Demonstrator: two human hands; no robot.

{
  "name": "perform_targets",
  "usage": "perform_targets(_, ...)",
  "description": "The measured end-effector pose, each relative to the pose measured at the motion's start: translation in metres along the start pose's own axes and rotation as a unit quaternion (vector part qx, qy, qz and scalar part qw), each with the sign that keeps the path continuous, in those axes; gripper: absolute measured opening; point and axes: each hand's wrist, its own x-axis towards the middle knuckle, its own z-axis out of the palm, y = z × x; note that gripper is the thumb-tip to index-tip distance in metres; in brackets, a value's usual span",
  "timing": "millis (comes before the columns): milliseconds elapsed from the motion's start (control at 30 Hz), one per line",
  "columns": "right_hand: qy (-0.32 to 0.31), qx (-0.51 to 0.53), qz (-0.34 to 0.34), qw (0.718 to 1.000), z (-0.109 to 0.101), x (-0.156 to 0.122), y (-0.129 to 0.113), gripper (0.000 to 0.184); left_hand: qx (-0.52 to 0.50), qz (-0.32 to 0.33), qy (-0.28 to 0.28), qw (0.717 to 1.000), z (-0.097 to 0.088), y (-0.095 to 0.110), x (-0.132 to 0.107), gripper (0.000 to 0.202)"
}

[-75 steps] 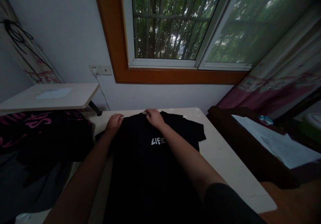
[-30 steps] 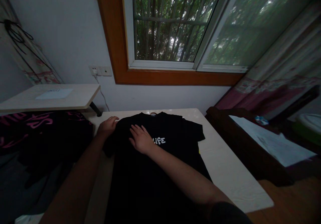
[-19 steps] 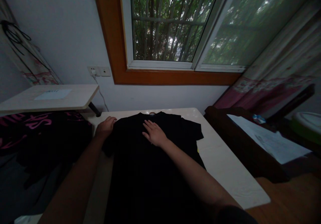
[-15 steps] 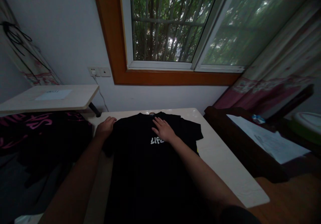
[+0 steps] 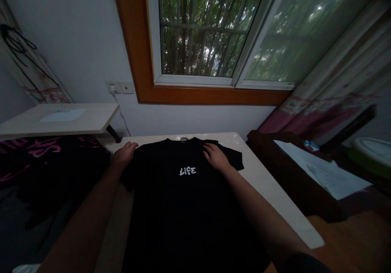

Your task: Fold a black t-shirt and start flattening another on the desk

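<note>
A black T-shirt (image 5: 183, 208) with white "LIFE" lettering lies spread face up on a pale table (image 5: 269, 187), collar toward the window. My left hand (image 5: 124, 155) rests on the shirt's left shoulder at the table's far left, fingers flat and loosely apart. My right hand (image 5: 216, 157) lies flat on the right shoulder area, just right of the lettering, fingers stretched toward the collar. Neither hand holds anything.
A dark garment with pink lettering (image 5: 45, 159) is piled to the left under a light wooden shelf (image 5: 61, 120). A dark cabinet with white papers (image 5: 324, 173) stands at the right. Ahead are a window (image 5: 201, 32), a wall socket (image 5: 119, 87) and a curtain (image 5: 336, 93).
My right hand has slid from the middle of the chest rightward across the shirt to the right shoulder, uncovering the lettering. My left hand has stayed on the left shoulder.
</note>
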Motion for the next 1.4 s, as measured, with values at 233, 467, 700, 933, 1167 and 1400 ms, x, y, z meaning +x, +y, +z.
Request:
perform_targets(233, 0.003, -0.031, 0.019, 0.999, 0.008, 0.024, 0.007, 0.048, -0.007, 0.011, -0.021, 1.000, -0.003, -0.009, 0.008, 0.038)
perform_targets(467, -0.039, -0.043, 0.031, 0.998, 0.008, 0.033, 0.006, 0.052, -0.005, 0.016, -0.007, 1.000, -0.010, 0.001, 0.005, 0.037)
perform_targets(700, 0.006, -0.035, 0.102, 0.994, 0.009, 0.032, -0.052, 0.054, -0.060, 0.001, 0.140, 0.988, -0.019, 0.077, 0.006, 0.046)
perform_targets(933, -0.017, 0.023, 0.041, 0.999, 0.017, 0.001, -0.121, 0.057, -0.086, 0.161, 0.062, 0.981, 0.017, 0.193, -0.046, 0.044)
perform_targets(1167, -0.017, 0.008, 0.066, 0.998, 0.008, -0.033, -0.082, 0.059, -0.015, 0.132, 0.050, 0.990, 0.023, 0.183, -0.070, 0.055)
perform_targets(1400, -0.020, -0.007, 0.082, 0.996, 0.002, -0.054, -0.047, 0.057, 0.025, 0.108, 0.028, 0.993, 0.018, 0.144, -0.085, 0.058)
